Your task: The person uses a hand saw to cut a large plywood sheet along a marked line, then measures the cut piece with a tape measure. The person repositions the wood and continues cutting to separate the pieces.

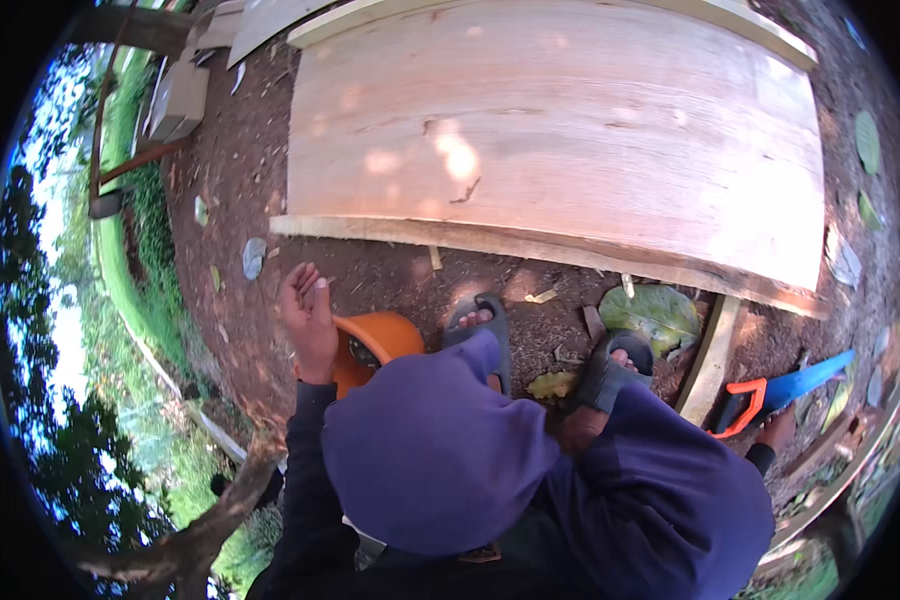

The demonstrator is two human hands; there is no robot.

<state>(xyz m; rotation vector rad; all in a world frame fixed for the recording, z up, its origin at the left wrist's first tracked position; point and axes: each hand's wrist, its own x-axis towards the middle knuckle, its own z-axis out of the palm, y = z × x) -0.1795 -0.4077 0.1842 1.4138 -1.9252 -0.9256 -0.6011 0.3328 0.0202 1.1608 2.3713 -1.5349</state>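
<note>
My left hand (310, 318) is raised above the ground, with its fingers loosely bent and nothing seen in them. Right beside it sits an orange rounded, hollow container (395, 335) with small dark and metallic items inside, partly hidden by my knee. At the far right, my right hand (778, 430) is low beside a handsaw (805, 384) with a blue blade and an orange and black handle. Its fingers are mostly hidden, and I cannot tell whether they touch the saw. A wide plywood panel (560, 130) lies ahead, with a wooden batten (530, 245) along its near edge.
Another batten (810, 50) runs along the panel's far edge. A short timber piece (710, 360) lies between my sandalled foot (615, 370) and the saw. Large leaves (650, 315) and wood scraps are scattered over the dirt. A pale box (178, 100) stands at the far left.
</note>
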